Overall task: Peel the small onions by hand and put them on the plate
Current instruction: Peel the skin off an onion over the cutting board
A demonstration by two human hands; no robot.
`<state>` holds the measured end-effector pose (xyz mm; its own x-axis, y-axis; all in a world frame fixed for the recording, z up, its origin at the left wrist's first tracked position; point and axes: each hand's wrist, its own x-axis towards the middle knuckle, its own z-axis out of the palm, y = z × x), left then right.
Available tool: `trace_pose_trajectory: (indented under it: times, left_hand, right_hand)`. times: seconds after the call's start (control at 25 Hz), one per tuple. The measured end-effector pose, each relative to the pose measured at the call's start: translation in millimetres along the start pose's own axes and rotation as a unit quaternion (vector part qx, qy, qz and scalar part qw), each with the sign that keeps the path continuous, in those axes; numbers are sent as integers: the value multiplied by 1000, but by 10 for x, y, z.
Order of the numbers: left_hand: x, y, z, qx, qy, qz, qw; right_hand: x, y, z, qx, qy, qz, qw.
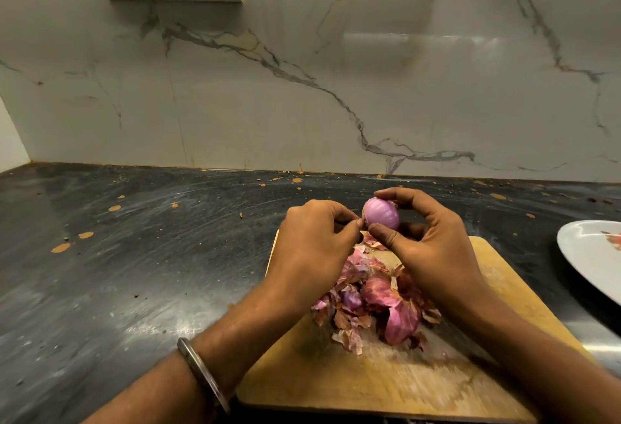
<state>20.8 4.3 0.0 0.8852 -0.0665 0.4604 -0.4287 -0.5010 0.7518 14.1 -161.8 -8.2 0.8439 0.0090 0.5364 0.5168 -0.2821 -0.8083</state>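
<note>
Head view: right hand (433, 249) grips onion (382, 213); left hand (312, 242) pinches skin; plate (584, 255) cut off.

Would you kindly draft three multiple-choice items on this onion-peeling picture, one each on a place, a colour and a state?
1. Where does the pile of peels lie?
A. on the wooden cutting board
B. on the plate
C. on the bare counter

2. What colour is the plate at the right edge?
A. black
B. white with a small red pattern
C. plain yellow

3. How is the onion held?
A. it rests on the board
B. the left hand alone holds it
C. the right hand grips it while the left hand pinches at its side

Key: 1 A, the skins sit heaped on the board; 2 B, the rim shows white with red marks; 3 C, the right thumb and fingers curl round it above the board.
</note>
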Motion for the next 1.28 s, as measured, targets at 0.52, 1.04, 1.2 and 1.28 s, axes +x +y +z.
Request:
trace_pose_trajectory:
  times: [0.52, 1.04, 1.2, 1.28]
  left_hand:
    - [32, 77, -39, -296, -54, -149, 942]
    - [86, 111, -98, -372, -62, -217, 901]
    - [98, 61, -91, -305, -41, -249, 918]
    - [96, 50, -85, -281, -35, -226, 932]
  right_hand:
    - [43, -34, -3, 166, -13, 36, 985]
    - [93, -85, 0, 362, -38, 194, 911]
    - [90, -104, -17, 349, -27, 197, 916]
    - [86, -111, -8, 358, -19, 205, 911]
